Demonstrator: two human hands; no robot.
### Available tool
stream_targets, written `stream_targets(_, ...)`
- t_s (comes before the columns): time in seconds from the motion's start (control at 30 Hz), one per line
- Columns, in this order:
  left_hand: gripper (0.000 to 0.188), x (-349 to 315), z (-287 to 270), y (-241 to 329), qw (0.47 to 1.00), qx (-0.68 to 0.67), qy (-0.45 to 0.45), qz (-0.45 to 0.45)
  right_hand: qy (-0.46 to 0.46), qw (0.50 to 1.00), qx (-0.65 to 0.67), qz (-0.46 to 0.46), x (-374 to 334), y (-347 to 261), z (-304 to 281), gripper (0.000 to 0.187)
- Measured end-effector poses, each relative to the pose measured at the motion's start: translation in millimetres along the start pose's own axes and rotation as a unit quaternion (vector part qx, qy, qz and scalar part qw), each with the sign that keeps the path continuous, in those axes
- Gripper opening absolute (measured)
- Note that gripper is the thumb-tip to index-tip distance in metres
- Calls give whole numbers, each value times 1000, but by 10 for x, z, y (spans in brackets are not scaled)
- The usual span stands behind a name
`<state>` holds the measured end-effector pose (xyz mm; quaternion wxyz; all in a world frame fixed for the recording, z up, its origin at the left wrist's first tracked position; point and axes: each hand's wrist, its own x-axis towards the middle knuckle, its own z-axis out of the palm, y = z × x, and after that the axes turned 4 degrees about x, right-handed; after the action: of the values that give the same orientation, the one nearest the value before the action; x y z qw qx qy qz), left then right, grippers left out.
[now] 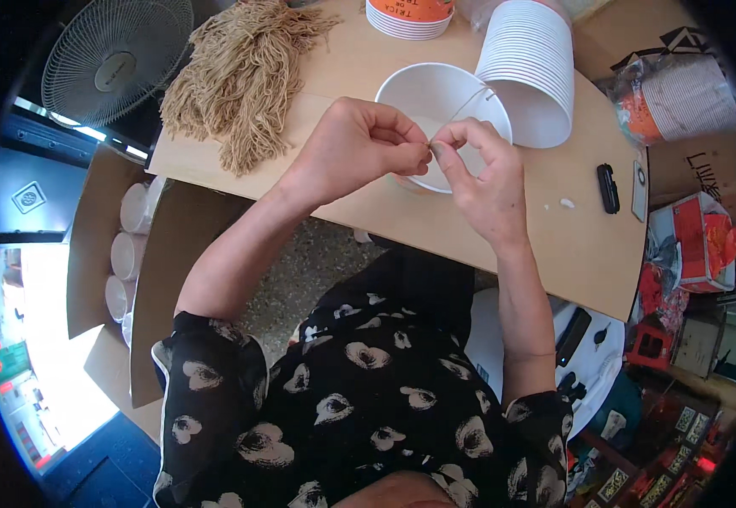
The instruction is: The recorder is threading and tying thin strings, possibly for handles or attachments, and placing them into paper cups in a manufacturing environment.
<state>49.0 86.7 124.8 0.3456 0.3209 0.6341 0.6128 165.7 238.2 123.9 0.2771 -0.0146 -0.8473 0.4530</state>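
White bucket (398, 85) on the table (580, 262), mouth facing up toward the camera, both hands over its near side. Thin cord (467, 105) crosses the bucket's upper right rim and runs inward toward the right fingers. Left hand (359, 146): thumb and index pinched closed. Right hand (488, 182): thumb and index pinched closed too, the tips of both hands meeting over the bucket; whatever is between them is too small to make out, can't tell if it's the cord end. Just right of the bucket, a stack of nested white buckets (527, 63), lying tilted. Beyond the bucket, an orange-and-white bucket stack (409, 19). Left of the bucket, a heap of tan cords (249, 72), then farther left a fan (116, 72). Right of the bucket and nearer the person, white scraps (566, 203) and a black object (608, 188); farther right, a plastic-wrapped stack (681, 102). Well left of the bucket and lower, an open carton (97, 220) with white containers (128, 256).
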Motion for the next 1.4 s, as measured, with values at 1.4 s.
stream_targets(1.4,15,-23,13,-45,999,-40,9,2,35,999,18,19,-100,-63,67,4)
